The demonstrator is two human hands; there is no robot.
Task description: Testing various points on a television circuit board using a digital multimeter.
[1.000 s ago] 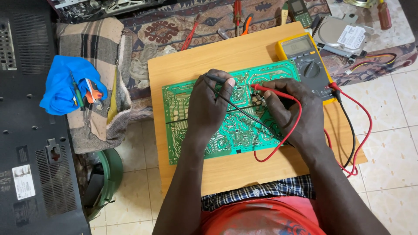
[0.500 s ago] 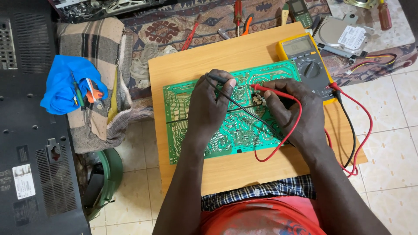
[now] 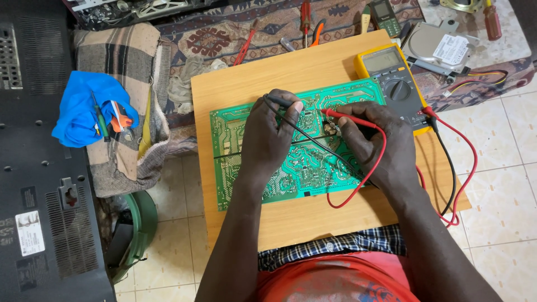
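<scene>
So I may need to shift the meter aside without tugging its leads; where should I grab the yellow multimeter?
Probably grip the yellow multimeter across its long side edges near the display end, coming from the far side. Its leads leave the near right corner, beside the right hand, so that end is crowded.

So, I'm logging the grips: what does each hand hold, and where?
Left hand pinches the black probe by its handle; right hand the red probe likewise.

Your flat green printed circuit board (image 3: 263,168) lies solder-side up on the wooden board. You press a thin black probe (image 3: 279,103) and a red-handled probe (image 3: 342,115) onto its middle.
</scene>
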